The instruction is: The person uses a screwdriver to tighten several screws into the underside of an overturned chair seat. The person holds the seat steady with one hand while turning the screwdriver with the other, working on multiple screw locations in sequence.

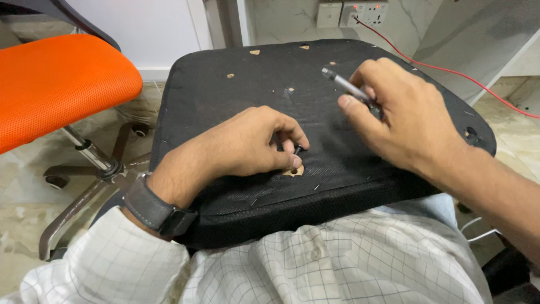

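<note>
Checked shirt [315,264] fills the near edge of the view, and on the person's lap rests an upturned black seat pad [253,101], its fabric underside facing up. Near the pad's front edge the left hand [242,146] — a dark watch [160,211] on the wrist — pinches a small dark bolt [297,150] between thumb and fingertips, its tip standing at a bare wooden mounting hole [293,170]; the grip is pressed together on the bolt, which looks started in the hole but not yet driven home. Toward the pad's right side the right hand [402,115] closes around a slim metal driver tool [346,87], the shaft slanting up and left, clear of the bolt and not engaged with it. Farther back, toward the pad's far edge, several more holes [255,52] show pale wood with nothing fitted in them, and another opening [470,134] sits near the right edge — by that look the fastening is at an early stage, with one bolt being placed and the rest left to do. Beyond the pad, an orange office chair [62,84] stands on the tiled floor [22,208] at left, and a red cable [450,70] runs from wall sockets [365,14] at the back.
</note>
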